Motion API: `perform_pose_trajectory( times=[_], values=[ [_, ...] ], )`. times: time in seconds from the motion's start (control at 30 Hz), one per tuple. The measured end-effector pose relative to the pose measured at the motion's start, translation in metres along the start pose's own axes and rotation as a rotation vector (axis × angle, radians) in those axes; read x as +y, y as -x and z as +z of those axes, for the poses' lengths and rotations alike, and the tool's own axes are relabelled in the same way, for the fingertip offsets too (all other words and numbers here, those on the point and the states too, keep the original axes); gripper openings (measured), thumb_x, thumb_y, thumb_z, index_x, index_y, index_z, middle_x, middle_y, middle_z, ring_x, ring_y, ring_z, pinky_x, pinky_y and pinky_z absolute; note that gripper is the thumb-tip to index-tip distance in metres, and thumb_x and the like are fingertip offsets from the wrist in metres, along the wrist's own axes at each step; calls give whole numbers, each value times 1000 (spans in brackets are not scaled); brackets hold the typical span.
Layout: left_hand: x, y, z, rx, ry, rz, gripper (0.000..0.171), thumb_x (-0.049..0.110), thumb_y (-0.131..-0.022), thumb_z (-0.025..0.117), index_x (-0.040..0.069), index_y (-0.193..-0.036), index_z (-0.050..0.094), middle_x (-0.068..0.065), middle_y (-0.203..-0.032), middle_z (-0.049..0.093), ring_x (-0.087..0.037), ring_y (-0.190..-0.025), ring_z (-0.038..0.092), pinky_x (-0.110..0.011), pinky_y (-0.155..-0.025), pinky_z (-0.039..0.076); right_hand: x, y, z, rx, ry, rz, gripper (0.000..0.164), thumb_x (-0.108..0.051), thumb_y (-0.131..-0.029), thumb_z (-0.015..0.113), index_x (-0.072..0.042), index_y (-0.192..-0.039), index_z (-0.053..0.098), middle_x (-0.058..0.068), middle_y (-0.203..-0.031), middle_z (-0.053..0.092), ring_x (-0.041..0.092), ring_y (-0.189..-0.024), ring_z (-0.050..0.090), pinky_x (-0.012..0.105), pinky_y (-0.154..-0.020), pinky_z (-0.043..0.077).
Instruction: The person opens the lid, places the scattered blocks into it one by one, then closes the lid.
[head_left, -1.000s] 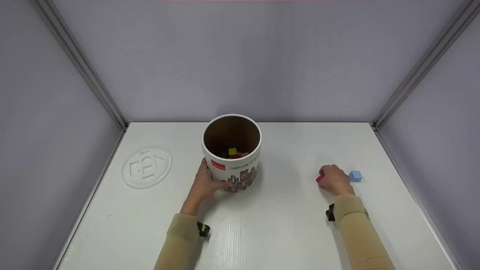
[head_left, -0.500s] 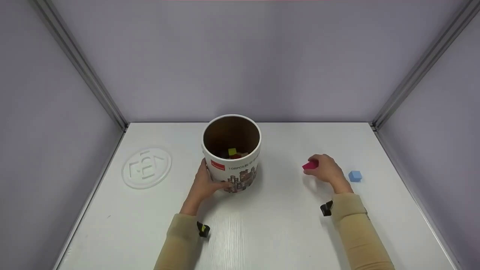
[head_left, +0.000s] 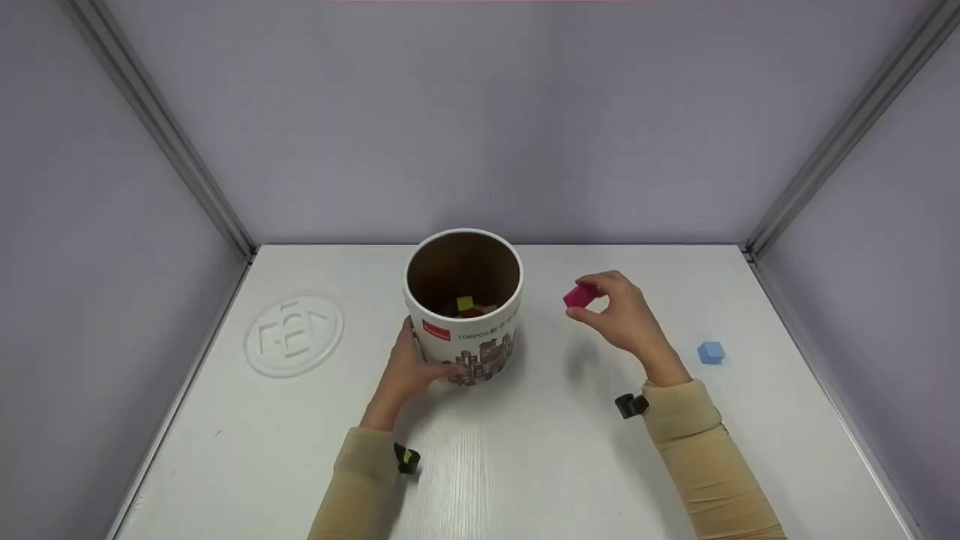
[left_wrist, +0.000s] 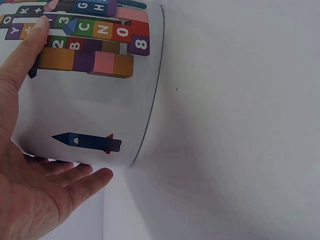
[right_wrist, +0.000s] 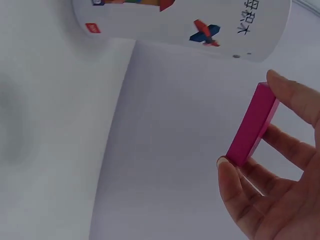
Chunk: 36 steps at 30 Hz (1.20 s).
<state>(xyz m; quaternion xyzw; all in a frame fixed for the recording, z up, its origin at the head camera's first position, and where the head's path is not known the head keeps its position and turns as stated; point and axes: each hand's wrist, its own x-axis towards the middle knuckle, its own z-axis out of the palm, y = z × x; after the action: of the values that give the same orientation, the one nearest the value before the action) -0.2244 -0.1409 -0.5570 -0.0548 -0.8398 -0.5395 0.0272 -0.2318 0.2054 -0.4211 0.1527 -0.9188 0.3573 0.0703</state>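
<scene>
A white cardboard bucket (head_left: pixel 480 341) printed with colourful blocks stands mid-table with its mouth up. My left hand (head_left: pixel 409 367) holds its left side, thumb on the front and the other fingers round the side; the left wrist view shows the thumb over the printed blocks on the bucket (left_wrist: pixel 90 110). Inside lie several blocks, among them a yellow block (head_left: pixel 465 302). Right of the rim, raised above the table, my right hand (head_left: pixel 626 319) pinches a pink block (head_left: pixel 578 296) between thumb and fingers. In the right wrist view this pink block (right_wrist: pixel 252 125) is long and flat-sided.
To the right on the table (head_left: pixel 540 465) sits a small light-blue cube (head_left: pixel 711 352). A pale round disc (head_left: pixel 294 335) with raised letter-like shapes lies at the left. Grey panels enclose the table at the back and both sides.
My right hand has lifted the pink block off the table and carried it left and up toward the bucket, away from the blue cube. The left hand and bucket have stayed put.
</scene>
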Motion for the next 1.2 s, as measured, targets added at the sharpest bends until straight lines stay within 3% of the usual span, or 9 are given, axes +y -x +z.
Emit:
perform_pose_trajectory(
  times=[0.13, 0.43, 0.77, 1.07, 1.2],
  values=[
    [0, 0, 0, 1, 2, 9, 127, 42, -54, 97, 15, -153, 23, -1, -143, 45, -19, -133, 41, -42, -115, 29, -21, -3, 2, 33, -27, -65, 48, -25, -85, 79, -4, -125, 63, 11, -119, 59, 23, -104, 57, 40, -79, 56],
    [3, 2, -1, -13, 15, 6, 123, 39, -56, 97, 16, -152, 23, 1, -143, 44, -17, -134, 39, -39, -116, 28, -57, -9, 17, 97, -89, -223, 46, -21, -86, 79, -4, -125, 64, 10, -123, 57, 20, -106, 57, 41, -82, 56],
    [2, 2, -1, -2, -6, 9, 123, 40, -56, 97, 14, -151, 24, -2, -142, 45, -18, -133, 41, -40, -115, 30, -86, -18, 42, 44, -76, -347, 48, -22, -87, 77, -6, -130, 61, 11, -132, 52, 20, -119, 53, 34, -101, 48],
    [1, 2, 0, -1, 9, 12, 124, 44, -55, 96, 17, -152, 24, -1, -143, 44, -19, -134, 40, -43, -115, 29, -92, -27, 62, 12, 4, -355, 47, -25, -89, 75, -5, -130, 60, 11, -132, 52, 20, -114, 55, 28, -93, 52],
    [2, 1, 0, -1, 2, 6, 123, 43, -55, 96, 17, -151, 24, -1, -142, 45, -19, -133, 40, -43, -114, 30, -90, -32, 69, 22, 58, -347, 49, -29, -90, 73, -8, -132, 60, 11, -134, 52, 24, -117, 54, 35, -97, 50]
  ],
)
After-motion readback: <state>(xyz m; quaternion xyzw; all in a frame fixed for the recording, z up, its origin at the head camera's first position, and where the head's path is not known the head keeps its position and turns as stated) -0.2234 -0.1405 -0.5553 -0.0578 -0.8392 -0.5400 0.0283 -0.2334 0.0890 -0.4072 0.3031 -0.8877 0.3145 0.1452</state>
